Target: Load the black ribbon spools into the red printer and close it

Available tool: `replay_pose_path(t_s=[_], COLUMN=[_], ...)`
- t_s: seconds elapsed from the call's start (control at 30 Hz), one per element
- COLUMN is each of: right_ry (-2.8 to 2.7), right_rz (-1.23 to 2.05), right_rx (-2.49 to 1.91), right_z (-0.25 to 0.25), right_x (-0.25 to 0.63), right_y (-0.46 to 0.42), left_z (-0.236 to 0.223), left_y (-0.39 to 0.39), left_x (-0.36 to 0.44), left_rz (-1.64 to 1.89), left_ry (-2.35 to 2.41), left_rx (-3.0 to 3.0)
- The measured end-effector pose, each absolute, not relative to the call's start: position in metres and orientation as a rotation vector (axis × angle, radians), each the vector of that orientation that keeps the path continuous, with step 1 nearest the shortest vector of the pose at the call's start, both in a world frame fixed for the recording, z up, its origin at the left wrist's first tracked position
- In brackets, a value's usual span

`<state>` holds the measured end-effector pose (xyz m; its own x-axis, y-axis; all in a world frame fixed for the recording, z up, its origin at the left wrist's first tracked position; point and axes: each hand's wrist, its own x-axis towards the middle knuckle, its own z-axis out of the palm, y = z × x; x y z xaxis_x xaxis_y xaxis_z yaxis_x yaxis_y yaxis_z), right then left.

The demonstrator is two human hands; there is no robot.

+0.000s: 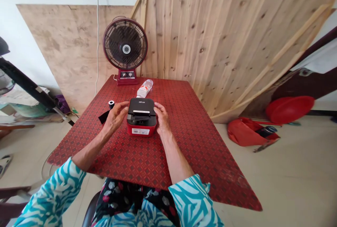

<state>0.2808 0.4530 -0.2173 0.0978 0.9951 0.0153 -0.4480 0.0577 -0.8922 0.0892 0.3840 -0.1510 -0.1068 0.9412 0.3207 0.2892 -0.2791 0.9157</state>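
Note:
A small receipt printer (141, 118) with a black lid and red base sits on the table in front of me, a white label on its near side. My left hand (116, 116) is at its left side, fingers bent with the tips against the upper left edge. On the other side, my right hand (162, 118) grips the right edge, its fingers partly hidden behind the printer. A small black roll (111, 104) with a white core stands left of the printer, and a flat black piece (104, 117) lies beside it, partly behind my left hand.
A clear plastic bottle (144, 88) lies just behind the printer. A dark red fan (125, 49) stands at the back of the red patterned table (200, 156). Wooden boards (195, 37) lean against the wall. A red bag (242, 132) and a red basin (289, 108) are at the right.

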Motion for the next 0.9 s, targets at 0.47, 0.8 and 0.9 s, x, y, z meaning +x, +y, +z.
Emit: replay_pose_path(t_s=[0.47, 0.8, 0.9], right_ry=[-0.812, -0.726, -0.743], right_rz=[1.278, 1.207, 1.196], right_rx=[-0.866, -0.97, -0.949], right_z=[-0.204, -0.238, -0.245], right_x=[0.278, 0.266, 0.267], right_y=[0.445, 0.439, 0.439], left_z=[-0.161, -0.192, -0.193], left_y=[0.419, 0.392, 0.39], left_x=[0.098, 0.11, 0.106], left_rz=[1.395, 1.543, 1.51], left_ry=[1.2, 0.974, 0.934], left_rx=[0.735, 0.741, 0.772])
